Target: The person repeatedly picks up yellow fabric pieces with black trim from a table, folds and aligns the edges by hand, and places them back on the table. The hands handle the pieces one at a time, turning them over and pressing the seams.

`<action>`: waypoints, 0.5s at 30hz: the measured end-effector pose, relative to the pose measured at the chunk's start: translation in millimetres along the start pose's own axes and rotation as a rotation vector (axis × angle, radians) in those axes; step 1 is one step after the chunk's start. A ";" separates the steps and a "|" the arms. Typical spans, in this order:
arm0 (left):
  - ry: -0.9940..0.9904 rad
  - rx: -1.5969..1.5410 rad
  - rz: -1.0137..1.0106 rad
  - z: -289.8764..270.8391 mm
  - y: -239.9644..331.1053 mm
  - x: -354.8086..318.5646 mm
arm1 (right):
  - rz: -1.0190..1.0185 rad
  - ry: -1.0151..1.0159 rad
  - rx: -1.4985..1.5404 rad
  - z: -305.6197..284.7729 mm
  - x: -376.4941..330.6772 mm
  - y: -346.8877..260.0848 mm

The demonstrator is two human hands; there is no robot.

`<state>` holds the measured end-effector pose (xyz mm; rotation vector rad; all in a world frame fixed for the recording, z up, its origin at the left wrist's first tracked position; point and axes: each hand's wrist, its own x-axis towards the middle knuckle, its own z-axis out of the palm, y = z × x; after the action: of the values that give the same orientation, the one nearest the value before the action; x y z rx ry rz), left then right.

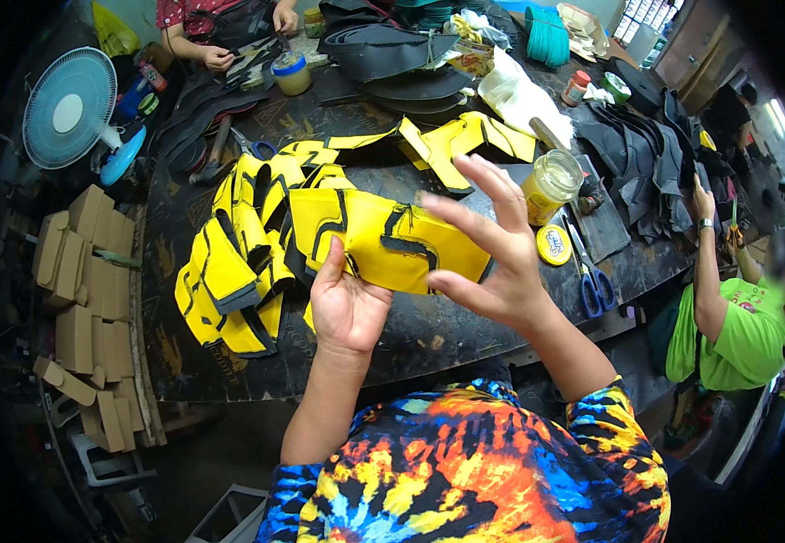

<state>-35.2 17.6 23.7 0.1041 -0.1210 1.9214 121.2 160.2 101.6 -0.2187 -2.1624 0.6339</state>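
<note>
My left hand (pixel 349 303) grips the lower edge of a yellow leather-like piece (pixel 370 237) with black trim strips, thumb in front. The piece is raised over the table and its far end runs behind my right hand (pixel 492 249). That hand is open, fingers spread and slightly blurred, close to the piece's right part; contact is hard to tell. Loose dark threads show on the trim near my right fingertips. To the left lies a heap of similar yellow and black pieces (pixel 225 262), and a chain of them (pixel 465 140) stretches across the table beyond my hands.
On the right are an open glue jar (pixel 555 181), its yellow lid (pixel 554 245) and blue-handled scissors (pixel 592 281). Black cut pieces (pixel 632 163) lie farther right. A fan (pixel 68 110) and stacked cardboard boxes (pixel 94 262) stand left. Two people work nearby, far left and right.
</note>
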 end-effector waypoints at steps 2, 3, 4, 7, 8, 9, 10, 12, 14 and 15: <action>0.045 -0.001 0.016 5.2 -1.5 0.5 | -0.058 -0.047 -0.142 6.5 -1.9 1.8; 0.080 -0.010 0.028 8.8 -2.4 0.6 | -0.123 -0.090 -0.182 7.8 -4.0 2.8; 0.115 -0.021 0.040 12.8 -3.5 0.9 | -0.206 -0.115 -0.213 6.1 -6.0 5.0; 0.261 0.236 0.196 28.1 -7.0 -5.6 | -0.027 -0.053 -0.154 -22.4 -9.8 21.7; 0.187 0.363 0.263 33.2 -9.2 -9.0 | 0.069 -0.025 -0.194 -37.4 -7.9 32.4; 0.236 0.514 0.392 37.0 -10.4 -8.4 | 0.130 0.051 -0.338 -54.7 -5.5 44.8; 0.227 0.660 0.529 40.3 -11.4 -7.2 | 0.199 0.098 -0.523 -72.3 -2.9 58.6; 0.188 0.759 0.629 46.1 -11.7 -5.5 | 0.327 -0.061 -0.870 -102.2 -3.5 81.7; 0.254 0.754 0.712 48.4 -11.6 0.5 | 0.294 -0.151 -0.891 -112.3 -5.2 101.6; 0.252 0.768 0.722 48.9 -12.7 2.4 | 0.311 -0.195 -0.910 -113.5 -5.8 108.9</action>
<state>-23.5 17.6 72.9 0.3656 0.8627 2.5794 206.3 292.7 99.7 -1.0188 -2.4929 -0.2286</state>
